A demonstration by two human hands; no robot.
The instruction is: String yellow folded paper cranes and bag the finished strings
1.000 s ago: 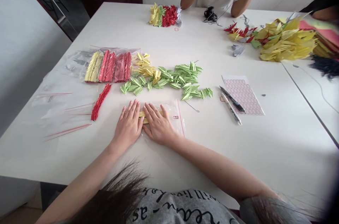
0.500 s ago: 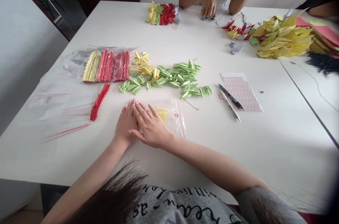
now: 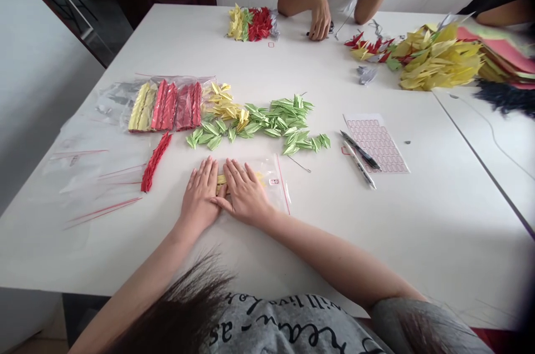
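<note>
Both palms press down on a clear plastic bag [image 3: 276, 198] with yellow folded paper [image 3: 221, 180] inside. My left hand [image 3: 200, 193] lies flat on the bag's left part, fingers stretched forward. Beside it, my right hand [image 3: 244, 191] is flat too, its thumb reaching over toward the left hand. Yellow paper shows in the gap between them. Just beyond the hands are strings of green folded paper [image 3: 292, 114] and yellow folded pieces [image 3: 222, 103]. A red folded strip [image 3: 155, 163] lies to the left.
Bagged yellow and red strips [image 3: 166, 106] and clear bags [image 3: 96, 170] lie left. Pens [image 3: 360, 153] rest by a sticker sheet [image 3: 378, 142]. Across the white table [image 3: 418, 231], a person's hand [image 3: 320, 19] is near colored paper bunches [image 3: 443, 58]. Another arm shows far right.
My right hand has slid off my left and now lies beside it, uncovering yellow paper between them. The person's hand across the table has shifted slightly. The view has moved a little.
</note>
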